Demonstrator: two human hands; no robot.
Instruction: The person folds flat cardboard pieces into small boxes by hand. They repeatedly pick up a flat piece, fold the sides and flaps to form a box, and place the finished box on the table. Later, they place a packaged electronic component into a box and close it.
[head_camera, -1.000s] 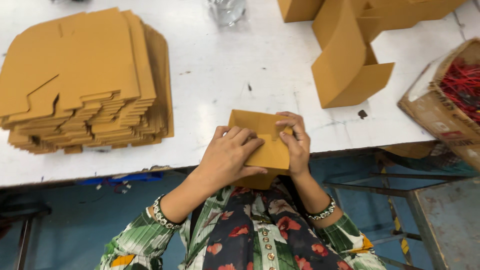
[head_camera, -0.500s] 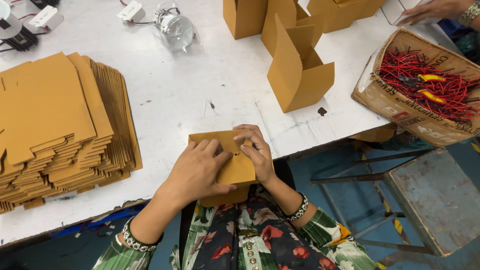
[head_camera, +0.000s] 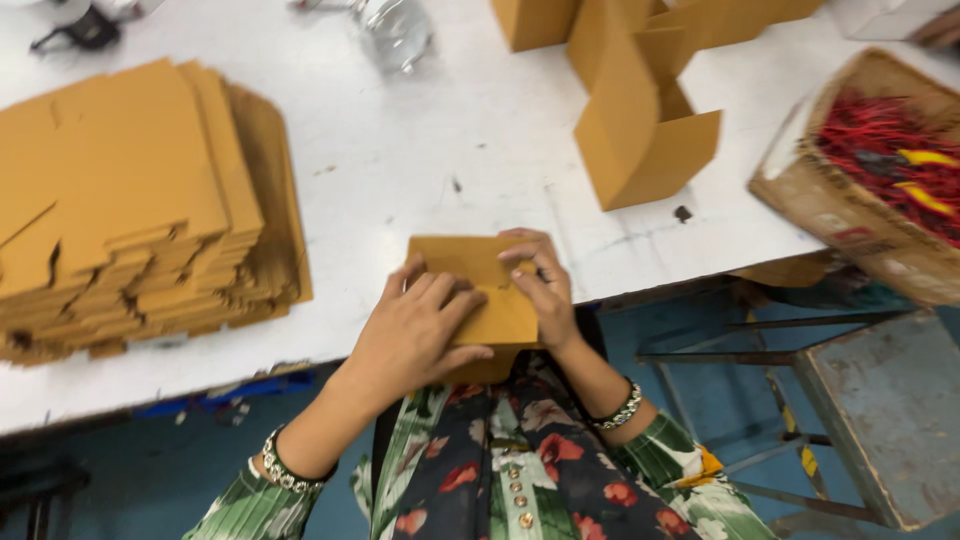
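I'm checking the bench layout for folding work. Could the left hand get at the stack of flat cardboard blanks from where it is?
Probably yes. The left hand lies on the small box, and the stack of flat blanks sits on its side with only bare white table between.

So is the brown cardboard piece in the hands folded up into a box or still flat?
Folded, but not an open box: the cardboard piece lies pressed at the table edge under the left hand and right hand.

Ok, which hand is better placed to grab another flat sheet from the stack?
Probably the left hand: it is on the side of the stack of flat sheets, while the right hand pinches the far edge of the folded box.
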